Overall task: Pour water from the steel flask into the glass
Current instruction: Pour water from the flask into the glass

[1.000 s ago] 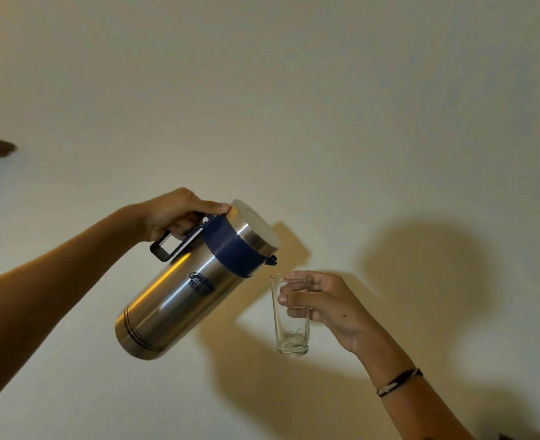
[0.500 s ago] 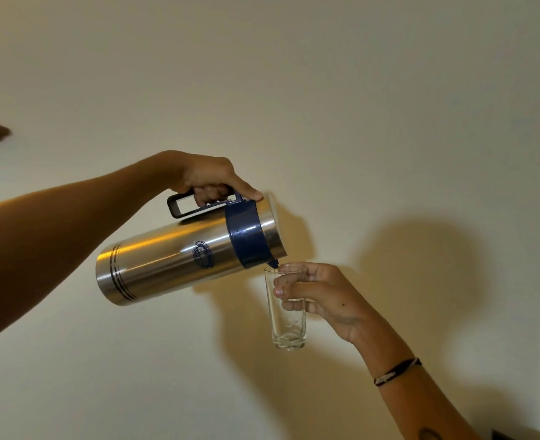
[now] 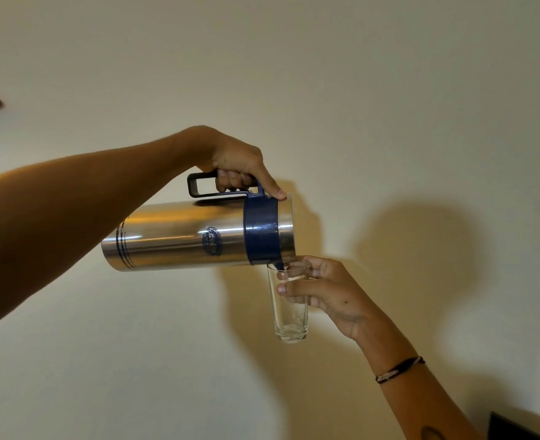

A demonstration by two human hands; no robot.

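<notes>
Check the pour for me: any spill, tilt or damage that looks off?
Nothing stands out. The steel flask lies almost level in the left hand, its blue spout at the rim of the glass, which the right hand holds upright. No drips show outside the glass; only a little water sits at its bottom.

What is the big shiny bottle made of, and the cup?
The steel flask looks like polished metal: it mirrors the light in bright streaks. Its blue collar seems matte plastic. The glass looks like clear glass, since the wall shows through it.
</notes>
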